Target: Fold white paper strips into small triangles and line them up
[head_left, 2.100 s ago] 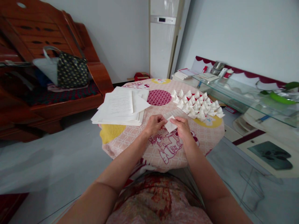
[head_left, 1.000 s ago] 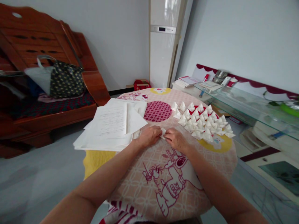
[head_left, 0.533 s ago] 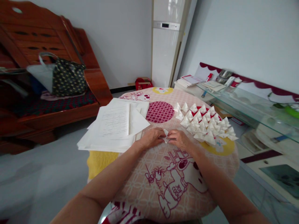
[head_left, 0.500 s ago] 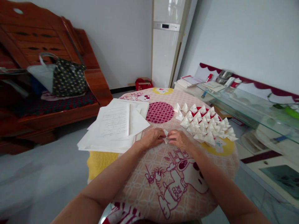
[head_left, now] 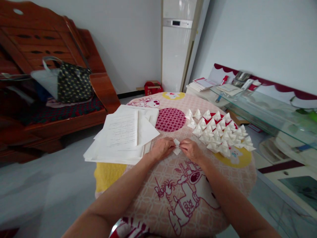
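Note:
A small folded white paper (head_left: 176,151) lies between my two hands, low over the cloth-covered table (head_left: 158,191). My left hand (head_left: 162,147) pinches its left side, fingers pressed together. On the opposite side my right hand (head_left: 192,149) grips the paper with thumb and fingers closed. Parts of the paper stick out above and below the fingertips; the rest is hidden by them. Several folded white paper pieces (head_left: 218,132) with pointed peaks stand in rows to the right. To the left lies a stack of white paper sheets (head_left: 119,132), some with writing.
A glass-topped cabinet (head_left: 272,114) with books, a red-capped item and a metal pot runs along the right. At the left stands a wooden bench (head_left: 81,115) bearing a patterned bag (head_left: 74,81). A white upright unit (head_left: 175,56) fills the far corner.
My fingers have shifted slightly apart, so more of the small folded paper shows between them. Both hands still hold it. The camera view has moved a little.

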Available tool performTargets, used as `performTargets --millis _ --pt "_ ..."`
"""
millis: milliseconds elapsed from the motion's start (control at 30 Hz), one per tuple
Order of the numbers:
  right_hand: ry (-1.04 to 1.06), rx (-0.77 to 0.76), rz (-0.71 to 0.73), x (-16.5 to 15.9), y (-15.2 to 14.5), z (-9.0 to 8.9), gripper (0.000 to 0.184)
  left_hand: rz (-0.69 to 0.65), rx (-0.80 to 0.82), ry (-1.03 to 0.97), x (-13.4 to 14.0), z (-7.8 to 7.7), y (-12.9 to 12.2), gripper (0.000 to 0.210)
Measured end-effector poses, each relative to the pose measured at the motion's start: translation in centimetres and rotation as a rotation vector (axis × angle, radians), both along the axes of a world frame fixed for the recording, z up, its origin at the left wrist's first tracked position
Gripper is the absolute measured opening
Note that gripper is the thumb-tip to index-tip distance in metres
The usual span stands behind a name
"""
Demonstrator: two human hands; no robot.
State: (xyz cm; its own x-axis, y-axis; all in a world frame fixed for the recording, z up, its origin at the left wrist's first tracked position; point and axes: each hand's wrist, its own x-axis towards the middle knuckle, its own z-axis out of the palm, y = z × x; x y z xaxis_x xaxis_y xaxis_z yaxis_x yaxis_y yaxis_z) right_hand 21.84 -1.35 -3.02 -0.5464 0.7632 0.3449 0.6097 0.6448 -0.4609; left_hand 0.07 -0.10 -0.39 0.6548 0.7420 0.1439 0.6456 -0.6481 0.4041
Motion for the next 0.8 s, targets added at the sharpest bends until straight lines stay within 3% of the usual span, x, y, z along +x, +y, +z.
performTargets --millis 133,233,500,800 --pt "0.046 -0.022 0.054 0.1 -0.6 0.4 0.023 -0.053 -0.032 -0.008 -0.4 0.4 -0.4 0.018" --pt "0.062 -0.084 -0.002 0.2 -0.7 0.9 0.023 -0.044 -0.079 -0.05 -0.6 0.6 -0.5 0.018" --pt "0.096 -0.317 -0.214 0.4 -0.4 2.3 0.015 0.238 -0.166 -0.075 -0.4 0.4 -0.1 0.018" --pt "0.173 -0.427 -0.297 -0.1 -0.1 1.8 0.018 0.282 -0.202 -0.113 0.5 0.5 -0.6 0.009"
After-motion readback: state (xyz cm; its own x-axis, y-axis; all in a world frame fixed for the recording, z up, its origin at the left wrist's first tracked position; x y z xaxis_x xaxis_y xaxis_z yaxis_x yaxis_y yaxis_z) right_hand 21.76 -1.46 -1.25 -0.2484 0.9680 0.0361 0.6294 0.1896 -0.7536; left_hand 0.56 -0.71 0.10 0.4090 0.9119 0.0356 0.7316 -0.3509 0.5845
